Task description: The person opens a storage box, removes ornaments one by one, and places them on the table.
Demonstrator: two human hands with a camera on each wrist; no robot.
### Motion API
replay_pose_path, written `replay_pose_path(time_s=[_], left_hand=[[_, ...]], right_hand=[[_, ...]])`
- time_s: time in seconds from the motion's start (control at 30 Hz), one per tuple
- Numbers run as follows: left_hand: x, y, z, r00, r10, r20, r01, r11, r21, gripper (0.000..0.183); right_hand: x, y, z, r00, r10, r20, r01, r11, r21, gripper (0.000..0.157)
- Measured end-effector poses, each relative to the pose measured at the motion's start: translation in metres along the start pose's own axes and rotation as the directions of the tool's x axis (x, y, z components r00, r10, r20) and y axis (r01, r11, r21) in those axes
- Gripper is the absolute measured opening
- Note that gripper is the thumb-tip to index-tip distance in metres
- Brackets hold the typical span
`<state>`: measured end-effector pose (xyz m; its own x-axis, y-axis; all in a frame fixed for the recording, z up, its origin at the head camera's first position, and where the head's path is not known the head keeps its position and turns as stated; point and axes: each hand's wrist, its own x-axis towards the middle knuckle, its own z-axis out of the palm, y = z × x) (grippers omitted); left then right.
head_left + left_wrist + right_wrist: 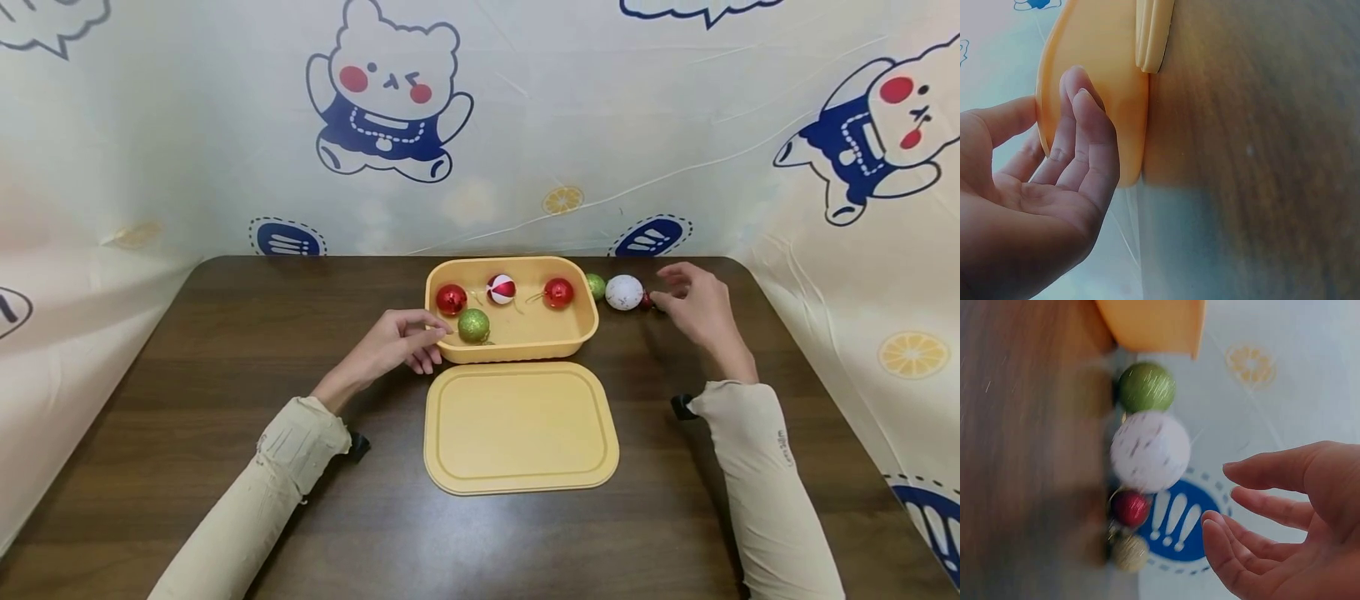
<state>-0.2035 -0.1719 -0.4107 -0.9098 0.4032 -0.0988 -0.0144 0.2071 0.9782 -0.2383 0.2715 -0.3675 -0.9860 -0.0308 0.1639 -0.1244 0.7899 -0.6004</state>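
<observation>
L hand (393, 340) touches rounded-rect. box (517, 353); R hand (702, 307) nr speckled white ball (623, 292).

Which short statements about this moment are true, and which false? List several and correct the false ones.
1. Four balls lie in the box. True.
2. The lid covers the box. False: it lies on the table in front of the box.
3. The white ball sits between a green ball and a red ball. True.
4. The right hand grips the white ball. False: it holds no ball.
5. The left hand is at the box. True.
</observation>
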Motion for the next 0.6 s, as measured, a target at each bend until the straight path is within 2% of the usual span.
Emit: replay_pose_path(time_s=[0.23,0.6], left_hand=[[0.0,0.001,0.0,1.0,0.006,0.001,-0.006,1.0,0.009,0.033],[0.001,0.001,-0.001,1.0,-0.006,0.003,0.006,0.999,0.042,0.034]], right_hand=[[-0.004,-0.026,0.006,0.996,-0.092,-0.02,0.092,0.996,-0.002,0.031],[-0.006,-0.058,0.023,0.979,-0.202,0.015,0.202,0.979,0.015,0.031]])
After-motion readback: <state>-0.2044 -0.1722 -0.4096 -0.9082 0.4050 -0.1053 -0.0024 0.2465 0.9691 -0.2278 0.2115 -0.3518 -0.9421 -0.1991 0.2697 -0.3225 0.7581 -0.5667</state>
